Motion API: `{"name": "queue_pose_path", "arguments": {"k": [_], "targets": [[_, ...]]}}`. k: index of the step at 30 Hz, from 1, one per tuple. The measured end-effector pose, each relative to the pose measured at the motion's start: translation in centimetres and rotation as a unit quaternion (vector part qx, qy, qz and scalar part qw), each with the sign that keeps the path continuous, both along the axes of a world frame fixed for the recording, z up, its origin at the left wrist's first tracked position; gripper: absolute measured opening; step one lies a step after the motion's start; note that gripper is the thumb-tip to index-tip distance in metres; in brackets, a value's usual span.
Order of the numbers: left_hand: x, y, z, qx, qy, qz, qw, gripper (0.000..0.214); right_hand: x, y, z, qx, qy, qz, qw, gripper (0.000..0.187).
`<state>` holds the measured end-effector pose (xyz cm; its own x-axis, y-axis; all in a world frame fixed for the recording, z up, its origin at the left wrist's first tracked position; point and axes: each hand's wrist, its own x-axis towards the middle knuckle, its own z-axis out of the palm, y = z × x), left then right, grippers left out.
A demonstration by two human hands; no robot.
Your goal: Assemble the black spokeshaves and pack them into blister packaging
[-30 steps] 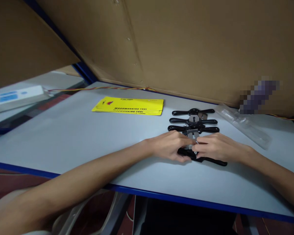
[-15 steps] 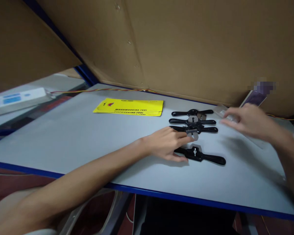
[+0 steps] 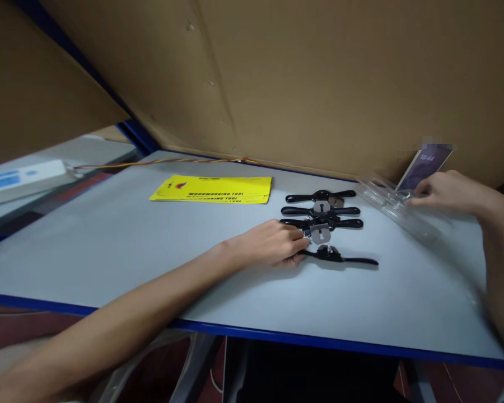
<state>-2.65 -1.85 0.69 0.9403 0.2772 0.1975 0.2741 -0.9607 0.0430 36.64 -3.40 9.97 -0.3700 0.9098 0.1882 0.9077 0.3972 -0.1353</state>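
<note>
My left hand (image 3: 277, 243) is closed around the left handle of the nearest black spokeshave (image 3: 330, 254), which is tipped on edge. Just beyond it lie more black spokeshaves, one in the middle (image 3: 344, 223), one behind that (image 3: 348, 211) and one farthest back (image 3: 300, 197). A loose grey blade (image 3: 320, 234) with a slot rests near my left fingertips. At the right, my right hand (image 3: 443, 193) pinches the edge of a clear plastic blister pack (image 3: 397, 210), blurred by motion and slanting over the table.
Yellow printed cards (image 3: 214, 189) lie stacked at the back left of the table (image 3: 130, 252). A phone (image 3: 426, 165) leans against the cardboard wall (image 3: 319, 84) at the right. A red and yellow cable (image 3: 172, 161) runs along the back edge to a white power strip (image 3: 25, 182).
My left fingers have curled round the nearest spokeshave's handle, tipping it from flat onto its edge. My right hand has moved right and now lifts the clear blister pack.
</note>
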Motion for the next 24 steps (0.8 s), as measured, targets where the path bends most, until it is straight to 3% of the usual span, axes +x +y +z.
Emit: {"name": "queue_pose_path", "arguments": {"k": [5,8,11,15,17,19,21,23,24], "targets": [[-0.2,0.6,-0.1,0.089,-0.074,-0.018,0.993,0.036,-3.5,-1.6,1.3,-0.039,-0.007,0.052,0.998,0.049],[-0.6,1.1,-0.2,0.081,-0.162,-0.004,0.983,0.038,-7.1,-2.5,0.8,-0.135,0.017,0.114,0.984,0.047],[-0.6,1.2,-0.4,0.030,-0.273,0.058,0.960,0.036,-10.2,-3.0,-0.3,-0.270,0.103,0.136,0.948,0.056],[0.3,0.9,-0.8,-0.007,-0.399,0.151,0.905,0.037,-12.0,-2.7,-2.3,-0.308,0.205,0.108,0.923,0.067],[0.3,1.2,-0.9,0.003,-0.442,0.191,0.877,0.038,-12.4,-2.6,-3.8,-0.393,0.266,0.105,0.874,0.051],[-0.5,2.5,-0.9,0.026,-0.483,0.239,0.842,0.046,-12.8,-2.8,-5.6,-0.515,0.359,0.102,0.771,0.028],[-2.4,4.8,-0.8,0.056,-0.512,0.283,0.809,0.046,-13.2,-3.2,-7.2,-0.590,0.436,0.091,0.674,0.020],[-4.9,7.5,-0.7,0.077,-0.496,0.337,0.797,0.036,-13.4,-3.6,-8.2,-0.604,0.471,0.089,0.637,0.018],[-6.1,8.8,-0.8,0.074,-0.431,0.368,0.821,0.035,-13.4,-3.8,-8.4,-0.595,0.475,0.097,0.641,0.017]]}}
